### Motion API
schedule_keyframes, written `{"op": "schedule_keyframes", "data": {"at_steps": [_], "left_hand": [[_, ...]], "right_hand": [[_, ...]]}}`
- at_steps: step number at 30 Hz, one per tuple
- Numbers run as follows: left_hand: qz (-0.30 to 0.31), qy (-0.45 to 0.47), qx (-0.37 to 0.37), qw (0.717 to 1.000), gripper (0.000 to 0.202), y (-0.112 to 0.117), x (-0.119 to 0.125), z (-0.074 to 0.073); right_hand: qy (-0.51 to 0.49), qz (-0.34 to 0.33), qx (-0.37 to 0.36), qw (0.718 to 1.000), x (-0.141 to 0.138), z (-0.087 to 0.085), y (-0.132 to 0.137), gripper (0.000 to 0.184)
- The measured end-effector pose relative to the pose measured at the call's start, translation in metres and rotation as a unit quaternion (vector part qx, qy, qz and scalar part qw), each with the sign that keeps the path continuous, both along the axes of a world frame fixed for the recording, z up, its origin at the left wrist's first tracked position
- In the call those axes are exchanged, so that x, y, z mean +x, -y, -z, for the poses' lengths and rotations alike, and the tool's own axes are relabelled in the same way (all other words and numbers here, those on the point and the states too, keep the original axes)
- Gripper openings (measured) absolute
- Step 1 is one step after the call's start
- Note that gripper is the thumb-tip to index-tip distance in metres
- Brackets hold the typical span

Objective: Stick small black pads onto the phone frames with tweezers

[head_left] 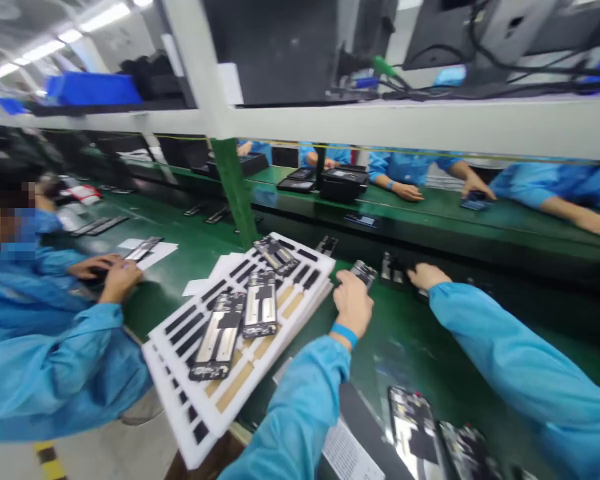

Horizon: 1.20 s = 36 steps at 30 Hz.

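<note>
My left hand (354,301) is closed on the near end of a phone frame with exposed circuitry (365,272), just right of the white slotted tray (285,320). Farther right, my right hand (429,276) reaches to the dark belt. Its fingers are closed on a dark phone frame (422,293), mostly hidden under them. Another phone frame (393,268) lies between my hands. Three open phone frames rest on the tray: one at the near end (219,337), one in the middle (260,303) and one at the far end (277,255).
More phone frames (416,433) lie on the green bench at lower right, beside a printed sheet (353,450). A green post (234,193) and white shelf beam (405,127) stand ahead. A co-worker (55,333) sits left; others work across the belt.
</note>
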<state>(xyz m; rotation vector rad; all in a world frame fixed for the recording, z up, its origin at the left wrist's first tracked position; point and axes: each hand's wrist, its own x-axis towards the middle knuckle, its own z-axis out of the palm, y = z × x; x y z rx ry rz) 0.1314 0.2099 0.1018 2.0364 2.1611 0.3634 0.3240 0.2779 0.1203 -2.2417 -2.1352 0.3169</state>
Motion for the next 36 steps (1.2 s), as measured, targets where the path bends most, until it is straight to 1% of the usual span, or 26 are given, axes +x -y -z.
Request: {"op": "schedule_keyframes", "data": {"at_steps": [2,4,6,7,9,11,12,13,14,15,16,18,20,22,24,26,29,31,34,36], "left_hand": [[0.004,0.001,-0.016,1.000,0.040,-0.027,0.009,-0.005],[0.014,-0.005,-0.033,0.999,0.039,-0.044,0.016,-0.010],[0.029,-0.016,-0.041,0.999,0.039,-0.046,0.021,-0.013],[0.042,-0.022,-0.043,0.998,0.039,-0.040,0.023,-0.014],[0.086,-0.033,-0.050,0.994,0.040,-0.017,0.025,-0.015],[0.167,-0.039,-0.072,0.983,0.038,0.018,0.025,-0.011],[0.219,-0.040,-0.093,0.970,0.037,0.037,0.024,-0.007],[0.276,-0.041,-0.122,0.953,0.036,0.054,0.022,-0.003],[0.319,-0.044,-0.150,0.935,0.035,0.069,0.022,0.003],[0.348,-0.049,-0.174,0.920,0.034,0.081,0.021,0.009],[0.369,-0.055,-0.194,0.907,0.034,0.089,0.022,0.015],[0.385,-0.067,-0.217,0.894,0.034,0.095,0.024,0.024],[0.391,-0.078,-0.228,0.888,0.033,0.091,0.028,0.028],[0.392,-0.088,-0.236,0.885,0.033,0.084,0.032,0.026],[0.392,-0.093,-0.245,0.882,0.032,0.078,0.036,0.020],[0.389,-0.090,-0.249,0.882,0.033,0.071,0.037,0.012],[0.378,-0.069,-0.240,0.891,0.034,0.059,0.036,0.001],[0.376,-0.048,-0.230,0.896,0.033,0.050,0.035,-0.006],[0.380,-0.017,-0.217,0.899,0.028,0.039,0.032,-0.014],[0.377,0.003,-0.203,0.904,0.027,0.034,0.032,-0.019]], "right_hand": [[0.013,0.017,-0.066,0.998,0.015,-0.007,0.024,0.027],[0.015,0.026,-0.117,0.993,0.036,-0.013,0.065,0.027],[0.010,0.030,-0.137,0.990,0.059,-0.019,0.122,0.030],[0.008,0.036,-0.140,0.989,0.068,-0.021,0.155,0.031],[0.002,0.060,-0.144,0.988,0.078,-0.019,0.222,0.029],[-0.009,0.092,-0.152,0.984,0.073,-0.007,0.284,0.027],[-0.018,0.106,-0.157,0.982,0.066,0.003,0.310,0.027],[-0.027,0.118,-0.158,0.980,0.056,0.015,0.332,0.028],[-0.032,0.132,-0.153,0.979,0.044,0.028,0.350,0.030],[-0.029,0.149,-0.136,0.979,0.031,0.041,0.364,0.030],[-0.017,0.167,-0.115,0.979,0.019,0.053,0.373,0.031],[0.009,0.197,-0.078,0.977,0.002,0.071,0.380,0.029],[0.018,0.212,-0.068,0.975,-0.005,0.080,0.376,0.025],[0.010,0.218,-0.070,0.973,-0.003,0.082,0.368,0.022],[-0.007,0.212,-0.070,0.975,0.005,0.080,0.361,0.021],[-0.033,0.192,-0.069,0.979,0.013,0.076,0.358,0.021],[-0.072,0.157,-0.061,0.983,0.025,0.069,0.358,0.019],[-0.088,0.146,-0.054,0.984,0.034,0.064,0.357,0.020],[-0.089,0.150,-0.043,0.984,0.053,0.054,0.351,0.024],[-0.077,0.167,-0.038,0.982,0.073,0.047,0.348,0.027]]}}
